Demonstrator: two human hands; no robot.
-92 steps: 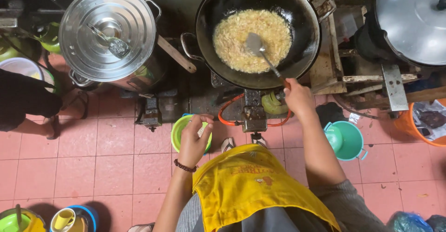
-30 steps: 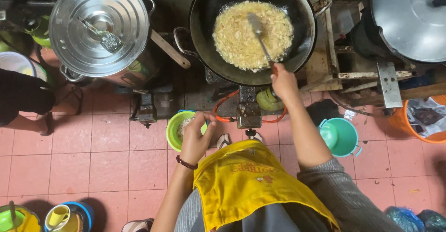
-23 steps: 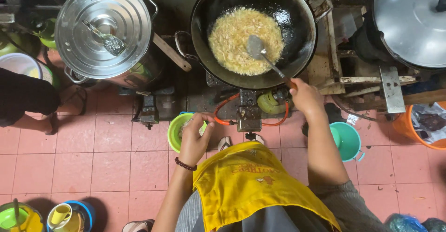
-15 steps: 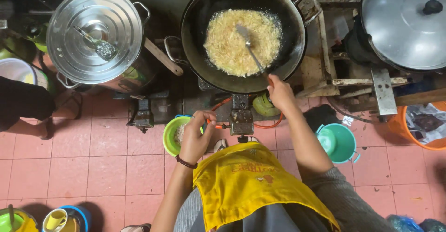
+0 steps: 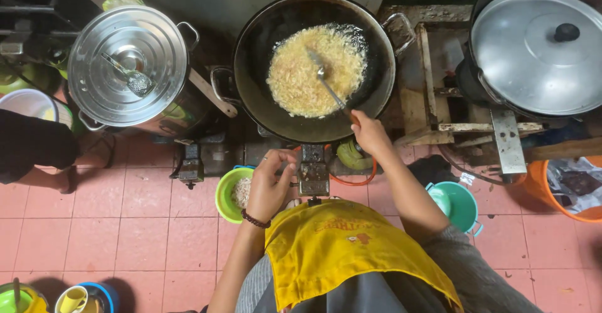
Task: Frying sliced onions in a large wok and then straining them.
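Head view: right hand (image 5: 370, 134) gripping metal spatula (image 5: 326, 82), blade in fried food (image 5: 313, 68) inside black wok (image 5: 313, 62); left hand (image 5: 271, 184) loosely curled, fingers part-open, over green bowl (image 5: 227, 190) above floor.

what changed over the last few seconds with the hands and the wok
The right hand kept hold of the spatula and swept it back and forth through the fried food in the wok; its blade now lies near the middle. The left hand stayed over the green bowl, its fingers now more spread. The lidded steel pot and teal bucket stayed put.
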